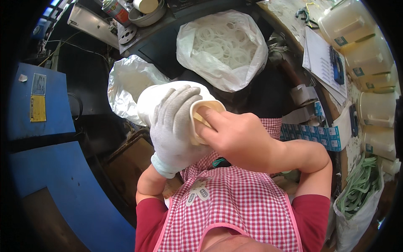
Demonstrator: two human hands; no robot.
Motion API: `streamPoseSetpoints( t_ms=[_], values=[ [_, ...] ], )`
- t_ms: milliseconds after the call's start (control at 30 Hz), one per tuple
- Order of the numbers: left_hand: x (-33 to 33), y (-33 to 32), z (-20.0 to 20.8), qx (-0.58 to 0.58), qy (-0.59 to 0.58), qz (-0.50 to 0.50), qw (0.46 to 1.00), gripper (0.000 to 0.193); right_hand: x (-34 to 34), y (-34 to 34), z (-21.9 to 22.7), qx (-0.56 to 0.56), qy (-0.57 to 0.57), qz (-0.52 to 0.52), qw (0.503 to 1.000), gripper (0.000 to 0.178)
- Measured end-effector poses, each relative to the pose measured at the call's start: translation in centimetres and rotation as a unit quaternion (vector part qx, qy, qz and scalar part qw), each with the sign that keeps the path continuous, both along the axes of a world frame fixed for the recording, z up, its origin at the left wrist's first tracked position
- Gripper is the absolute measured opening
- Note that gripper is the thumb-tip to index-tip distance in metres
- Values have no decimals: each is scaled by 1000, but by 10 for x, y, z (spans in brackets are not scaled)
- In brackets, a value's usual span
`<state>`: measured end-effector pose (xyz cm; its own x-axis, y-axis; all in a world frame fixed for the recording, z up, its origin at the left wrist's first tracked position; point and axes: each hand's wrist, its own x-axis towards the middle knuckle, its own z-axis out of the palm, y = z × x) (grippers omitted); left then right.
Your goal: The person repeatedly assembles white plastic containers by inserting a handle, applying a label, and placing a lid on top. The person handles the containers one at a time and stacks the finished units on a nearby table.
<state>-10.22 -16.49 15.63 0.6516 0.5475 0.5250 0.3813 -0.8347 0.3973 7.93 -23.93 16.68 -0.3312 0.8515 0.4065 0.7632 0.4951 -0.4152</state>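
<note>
A white plastic container (147, 94) with a cream-coloured rounded opening lies tilted in front of my chest, its mouth facing right. My left hand (176, 119), in a pale grey knit glove, wraps round it just behind the rim. The bare right hand (235, 134) is curled, with its front fingers reaching inside the opening. Those fingertips are hidden by the wall, so I cannot tell what they touch or hold.
Beyond my hands stands a white plastic bag (222, 50) of translucent rings. A silvery bag (128, 86) sits left of it. Several cream containers (371, 63) line the right bench, near papers (321, 59) and a sack of green strips (359, 193). Blue machine panels (42, 101) flank my left.
</note>
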Motion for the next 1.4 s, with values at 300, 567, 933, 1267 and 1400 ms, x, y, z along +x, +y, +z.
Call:
streamPoseSetpoints(
  t_ms=[300,567,933,1267,1400],
  values=[
    [4,-1,0,14,31,-11,999,83,32,25,4,-91,1,129,987,13],
    [-4,-6,-7,-421,-133,174,880,84,53,-33,-16,127,255,15,958,32],
    [51,153,-45,-584,-224,-163,763,59,208,-302,-192,130,371,-725,566,43],
    [126,127,-102,-220,-60,-139,964,48,230,-303,-127,162,402,-638,636,29],
    [135,72,-100,-373,-41,-282,883,44,236,-301,-122,111,417,-651,625,35]
  ],
)
